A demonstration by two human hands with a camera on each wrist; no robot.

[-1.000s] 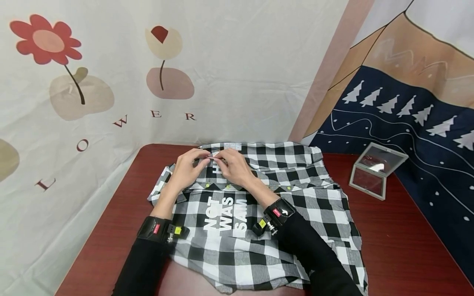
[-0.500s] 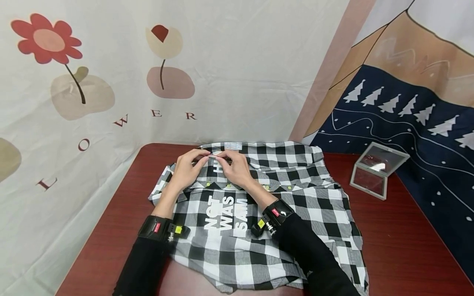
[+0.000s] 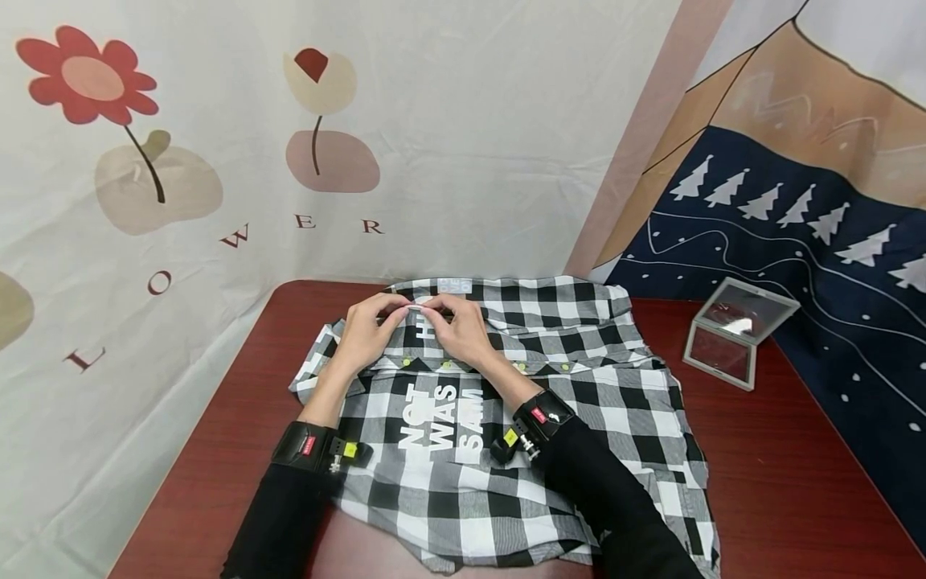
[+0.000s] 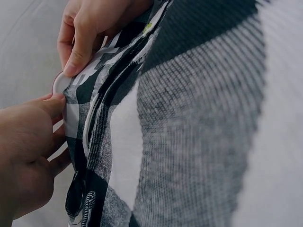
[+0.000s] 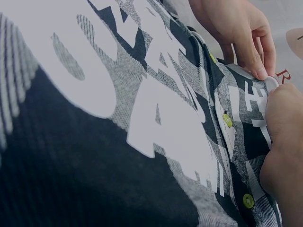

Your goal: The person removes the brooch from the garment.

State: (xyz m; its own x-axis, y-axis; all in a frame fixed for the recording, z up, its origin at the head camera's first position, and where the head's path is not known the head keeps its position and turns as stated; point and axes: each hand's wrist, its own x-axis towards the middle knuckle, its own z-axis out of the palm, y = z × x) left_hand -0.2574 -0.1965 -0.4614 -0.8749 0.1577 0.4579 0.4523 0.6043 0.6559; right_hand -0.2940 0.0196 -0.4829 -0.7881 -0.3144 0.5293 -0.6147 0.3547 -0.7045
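On the dark red table [image 3: 217, 450], a black-and-white checked shirt [image 3: 579, 386] lies spread flat, its printed white lettering [image 3: 440, 425] facing up and a row of yellow-green buttons [image 3: 519, 367] running across it just nearer the person than the hands. The left hand [image 3: 367, 331] lies on the shirt's far left part, fingers curled, thumb and fingertips pinching a folded edge of the cloth; the left wrist view shows that thumb pressed against the edge. Just beside it, touching at the fingertips, the right hand [image 3: 460, 328] pinches the same edge from the other side, its fingers bent over the fabric; the right wrist view shows two of the buttons [image 5: 227, 120] close under it. Both hands thus grip the shirt and nothing else.

The step in hand looks like working a fastening or smoothing a fold at the upper placket, though the pictures do not show whether a button sits between the fingers. The next move likely calls for a fine, steady pinch from both hands, keeping the two layers aligned while the rest of the garment stays flat. Far right, a small open mirror case [image 3: 736, 331] stands near the table's edge, well apart from the shirt.
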